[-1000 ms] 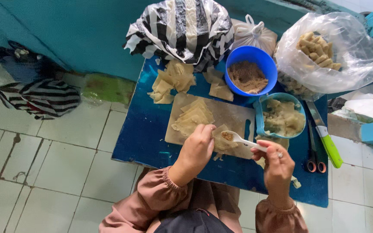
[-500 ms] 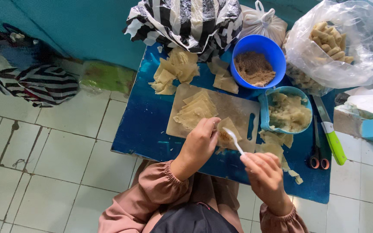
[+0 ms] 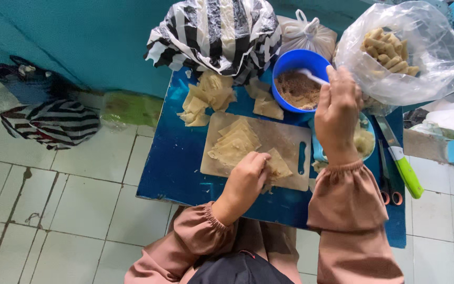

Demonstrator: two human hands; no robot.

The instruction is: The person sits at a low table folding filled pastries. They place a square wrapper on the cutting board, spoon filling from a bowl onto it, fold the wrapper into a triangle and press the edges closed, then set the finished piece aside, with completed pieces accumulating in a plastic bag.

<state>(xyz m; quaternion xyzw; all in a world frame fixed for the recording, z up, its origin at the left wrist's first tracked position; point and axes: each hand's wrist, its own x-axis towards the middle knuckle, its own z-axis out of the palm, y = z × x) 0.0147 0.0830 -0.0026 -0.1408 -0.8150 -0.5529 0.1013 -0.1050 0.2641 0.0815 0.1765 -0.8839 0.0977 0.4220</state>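
Head view: right hand (image 3: 337,113), earlier low beside the cutting board (image 3: 285,142), has risen to the blue bowl (image 3: 298,60), fingers clamped on a white spoon (image 3: 311,77) dipping into brown filling (image 3: 296,89); left hand (image 3: 248,176) stays on a thin pale wrapper (image 3: 279,165), fingers together pressing it; striped bag (image 3: 216,31) and clear bag of rolls (image 3: 405,50) lie beyond the fingers; blue counter (image 3: 169,168) beneath.

From my feed it's a low blue table (image 3: 169,173) on a pale tiled floor (image 3: 53,205) with dark grout, pushed against a teal wall (image 3: 80,37). Soft, even daylight, grubby tiles near the wall.
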